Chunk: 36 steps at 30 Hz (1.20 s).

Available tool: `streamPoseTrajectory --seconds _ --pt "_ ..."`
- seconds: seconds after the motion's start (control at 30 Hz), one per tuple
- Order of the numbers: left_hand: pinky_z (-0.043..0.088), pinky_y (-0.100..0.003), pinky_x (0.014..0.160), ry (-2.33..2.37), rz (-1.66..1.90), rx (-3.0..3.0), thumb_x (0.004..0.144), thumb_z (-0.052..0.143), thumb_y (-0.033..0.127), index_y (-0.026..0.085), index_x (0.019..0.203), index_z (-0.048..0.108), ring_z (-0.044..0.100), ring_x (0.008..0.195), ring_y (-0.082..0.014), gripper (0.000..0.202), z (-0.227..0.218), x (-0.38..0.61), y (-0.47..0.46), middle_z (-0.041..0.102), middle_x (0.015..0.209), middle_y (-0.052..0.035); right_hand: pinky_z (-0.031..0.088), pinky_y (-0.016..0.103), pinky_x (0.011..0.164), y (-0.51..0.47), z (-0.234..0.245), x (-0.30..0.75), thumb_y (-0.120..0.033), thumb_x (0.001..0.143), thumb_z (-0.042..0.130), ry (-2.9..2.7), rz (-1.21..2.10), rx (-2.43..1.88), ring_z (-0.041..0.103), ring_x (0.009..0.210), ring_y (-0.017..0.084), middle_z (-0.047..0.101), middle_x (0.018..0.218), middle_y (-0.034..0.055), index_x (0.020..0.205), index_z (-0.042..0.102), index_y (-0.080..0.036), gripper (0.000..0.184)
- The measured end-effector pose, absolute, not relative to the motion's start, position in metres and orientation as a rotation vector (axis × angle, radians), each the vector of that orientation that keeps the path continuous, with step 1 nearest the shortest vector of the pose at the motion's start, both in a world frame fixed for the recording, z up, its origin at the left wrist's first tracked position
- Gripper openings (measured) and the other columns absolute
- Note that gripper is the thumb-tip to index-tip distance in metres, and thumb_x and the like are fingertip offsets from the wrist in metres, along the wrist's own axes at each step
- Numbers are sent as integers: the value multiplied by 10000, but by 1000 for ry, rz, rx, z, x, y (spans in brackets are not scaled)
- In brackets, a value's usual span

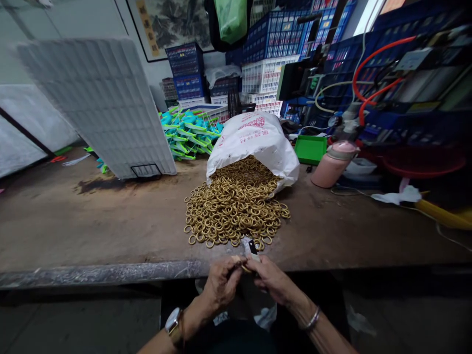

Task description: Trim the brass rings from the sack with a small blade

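At the table's front edge, my left hand [222,281] is closed with its fingertips pinching a gold ring [246,269], which the fingers mostly cover. My right hand [273,280] meets it there, closed on a small flat blade [253,249] whose dark end points up and away from me. Both hands touch or nearly touch around the ring. Just beyond them, a heap of gold rings [236,211] spreads over the table from the mouth of a white woven sack [254,135] lying on its side.
The brown table [110,231] reaches far to both sides. A grey ribbed panel [106,103] stands left, beside a pile of teal and green pieces [190,132]. A green tray [310,149] and pink bottle [334,164] stand right. Blue crates [188,71] are stacked behind.
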<state>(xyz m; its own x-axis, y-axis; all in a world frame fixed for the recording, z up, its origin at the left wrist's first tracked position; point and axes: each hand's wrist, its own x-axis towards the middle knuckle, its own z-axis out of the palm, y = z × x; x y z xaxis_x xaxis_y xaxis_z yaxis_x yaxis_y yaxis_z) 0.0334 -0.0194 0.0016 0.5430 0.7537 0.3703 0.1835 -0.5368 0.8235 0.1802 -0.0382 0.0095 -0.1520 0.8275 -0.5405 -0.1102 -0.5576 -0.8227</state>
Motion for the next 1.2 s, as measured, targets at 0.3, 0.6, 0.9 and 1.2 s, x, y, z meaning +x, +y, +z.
streamPoseTrajectory --seconds 0.3,0.6,0.9,1.2 --pt "386 -237 587 1103 865 1873 789 459 189 150 700 605 513 600 -139 176 3 26 -27 581 628 -31 243 185 398 -42 -9 177 -470 777 393 -1128 1362 -1575 312 393 53 396 483 -81 738 459 -185 295" --pt "342 -192 476 1039 766 1388 764 518 317 142 637 560 430 474 -82 219 13 34 -34 510 542 17 334 213 518 -43 -4 172 -422 779 388 -1404 1127 -1578 426 513 95 440 512 -47 601 437 -184 301" --pt "333 -157 382 872 638 870 713 539 487 138 754 506 426 397 -41 353 15 31 -36 532 600 11 364 219 534 -43 3 172 -404 799 347 -1417 1112 -1551 482 539 115 519 559 -10 674 493 -173 300" --pt "362 -168 397 936 733 1014 724 505 511 162 676 448 414 394 -51 357 19 32 -35 490 511 35 329 208 571 -53 6 172 -78 649 338 -1920 783 -1787 550 618 139 595 647 12 780 517 -198 252"
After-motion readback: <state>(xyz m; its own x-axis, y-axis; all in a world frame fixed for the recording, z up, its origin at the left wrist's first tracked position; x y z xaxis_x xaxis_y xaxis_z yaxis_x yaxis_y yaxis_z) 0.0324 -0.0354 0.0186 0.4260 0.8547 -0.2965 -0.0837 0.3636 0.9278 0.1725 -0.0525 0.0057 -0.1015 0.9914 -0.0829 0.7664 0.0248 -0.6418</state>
